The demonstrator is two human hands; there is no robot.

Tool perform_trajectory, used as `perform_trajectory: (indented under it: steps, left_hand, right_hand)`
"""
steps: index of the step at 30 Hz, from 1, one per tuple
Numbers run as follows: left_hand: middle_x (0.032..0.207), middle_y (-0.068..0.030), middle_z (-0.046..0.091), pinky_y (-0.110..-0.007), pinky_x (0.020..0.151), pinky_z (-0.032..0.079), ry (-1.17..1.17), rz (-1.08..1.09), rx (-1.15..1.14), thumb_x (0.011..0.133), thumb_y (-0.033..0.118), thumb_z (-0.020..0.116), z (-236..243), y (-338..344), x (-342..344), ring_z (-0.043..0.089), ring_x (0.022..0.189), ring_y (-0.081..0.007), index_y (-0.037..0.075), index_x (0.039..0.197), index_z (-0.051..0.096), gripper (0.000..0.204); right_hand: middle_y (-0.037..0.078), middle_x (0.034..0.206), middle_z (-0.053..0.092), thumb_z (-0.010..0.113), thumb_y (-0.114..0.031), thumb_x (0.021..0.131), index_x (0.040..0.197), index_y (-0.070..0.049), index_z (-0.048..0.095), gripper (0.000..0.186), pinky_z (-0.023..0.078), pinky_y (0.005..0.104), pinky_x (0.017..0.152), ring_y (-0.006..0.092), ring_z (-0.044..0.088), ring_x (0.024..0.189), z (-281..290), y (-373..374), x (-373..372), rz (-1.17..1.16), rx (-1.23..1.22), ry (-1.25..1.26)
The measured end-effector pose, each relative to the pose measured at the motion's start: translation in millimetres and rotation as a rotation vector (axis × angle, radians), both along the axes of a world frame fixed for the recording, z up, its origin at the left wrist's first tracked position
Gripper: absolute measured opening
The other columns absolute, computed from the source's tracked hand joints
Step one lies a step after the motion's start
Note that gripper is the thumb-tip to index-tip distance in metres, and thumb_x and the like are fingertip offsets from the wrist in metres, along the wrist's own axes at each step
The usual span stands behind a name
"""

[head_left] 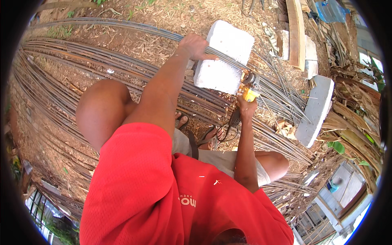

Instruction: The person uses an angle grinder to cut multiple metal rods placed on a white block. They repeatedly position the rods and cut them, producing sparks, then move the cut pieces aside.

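My left hand is wrapped round a bundle of steel rebar, pressing it down at the left side of a white block. The bars lie across the block's top and run on past its right edge. In my right hand is a yellow and black angle grinder, held by its body. Its disc end is at the bars, just off the block's right edge. Orange sparks fly there, and small bright bits scatter below. The exact spot where the disc meets the steel is hidden.
Long rebar rods cover the ground to the left and under my legs. A grey slab stands under the rod ends at right. A wooden plank lies at far right, near dry leaves. My sandalled foot is close below the grinder.
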State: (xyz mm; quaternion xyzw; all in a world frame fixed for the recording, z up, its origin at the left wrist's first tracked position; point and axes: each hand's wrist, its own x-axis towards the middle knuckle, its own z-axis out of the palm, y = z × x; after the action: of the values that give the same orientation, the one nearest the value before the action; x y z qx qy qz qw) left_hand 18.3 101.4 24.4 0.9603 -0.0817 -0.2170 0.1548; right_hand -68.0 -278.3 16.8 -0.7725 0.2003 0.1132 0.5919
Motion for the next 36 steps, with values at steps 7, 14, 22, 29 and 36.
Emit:
perform_trajectory:
  steps: [7, 14, 22, 29, 36]
  left_hand:
    - [0.075, -0.0115, 0.069, -0.045, 0.082, 0.056, -0.001, -0.009, 0.020, 0.086, 0.106, 0.039, -0.6, 4.5, 5.9, 0.072, 0.080, -0.0248, 0.005, 0.093, 0.080, 0.109]
    - [0.079, -0.0136, 0.072, -0.047, 0.088, 0.059, -0.028, -0.009, 0.039, 0.087, 0.104, 0.041, 1.5, 2.0, 4.8, 0.075, 0.085, -0.0277, 0.005, 0.100, 0.082, 0.108]
    - [0.081, -0.0145, 0.074, -0.047, 0.090, 0.059, 0.010, 0.029, -0.007, 0.088, 0.103, 0.045, 2.1, 2.9, 5.6, 0.076, 0.087, -0.0288, 0.005, 0.099, 0.082, 0.105]
    - [0.079, -0.0129, 0.072, -0.045, 0.085, 0.058, 0.026, 0.020, 0.029, 0.088, 0.103, 0.045, 3.8, 0.9, 7.1, 0.073, 0.081, -0.0254, 0.006, 0.097, 0.082, 0.105]
    - [0.086, -0.0162, 0.077, -0.048, 0.092, 0.059, 0.003, 0.033, -0.008, 0.085, 0.104, 0.048, 1.9, 2.4, 6.3, 0.077, 0.090, -0.0297, 0.004, 0.100, 0.082, 0.106]
  right_hand:
    - [0.005, 0.089, 0.071, 0.088, -0.005, 0.081, 0.119, -0.001, 0.066, 0.044, 0.055, 0.0307, 0.060, 0.0145, 0.065, 0.070, -2.8, 3.9, 18.5, 0.058, -0.319, 0.009]
    - [0.007, 0.092, 0.073, 0.089, -0.004, 0.080, 0.120, 0.000, 0.067, 0.045, 0.055, 0.0310, 0.060, 0.0158, 0.068, 0.073, -1.3, 3.6, 15.4, 0.033, -0.136, 0.011]
    - [0.008, 0.095, 0.075, 0.092, -0.004, 0.079, 0.121, 0.001, 0.066, 0.049, 0.057, 0.0333, 0.063, 0.0164, 0.069, 0.074, -9.2, -1.8, 20.7, 0.063, -0.313, -0.004]
    - [0.007, 0.095, 0.075, 0.092, -0.005, 0.079, 0.123, 0.002, 0.066, 0.052, 0.056, 0.0341, 0.068, 0.0157, 0.067, 0.076, -29.8, -16.3, 19.8, 0.082, -0.161, -0.106]
    - [0.007, 0.096, 0.075, 0.090, -0.002, 0.082, 0.122, 0.003, 0.065, 0.047, 0.054, 0.0321, 0.065, 0.0142, 0.067, 0.077, -25.2, -16.4, 18.2, 0.070, -0.184, 0.007]
